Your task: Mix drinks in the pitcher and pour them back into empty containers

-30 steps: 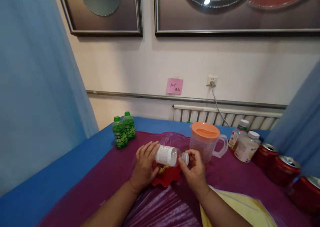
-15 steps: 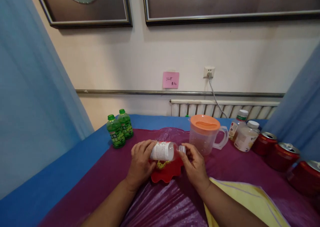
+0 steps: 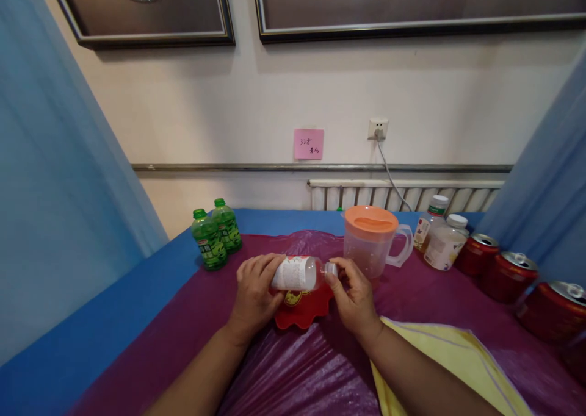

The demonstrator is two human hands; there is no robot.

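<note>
A clear plastic bottle with a white label lies sideways in the air between my hands. My left hand is wrapped round its base end. At the neck, the thumb and fingers of my right hand pinch the white bottle cap. I cannot tell whether the cap is still joined to the neck. Beneath the bottle sits a red dish with a wavy rim and a gold pattern, partly hidden by the bottle and my left hand.
Behind my right hand stands a clear pitcher with an orange lid. Two green bottles are at the left. On the right are two white-capped bottles and several red cans. A yellow cloth lies under my right forearm.
The camera view has shifted slightly, so the whole scene sits a little differently. Both hands keep their hold on the bottle and its cap, with hardly any other movement.
</note>
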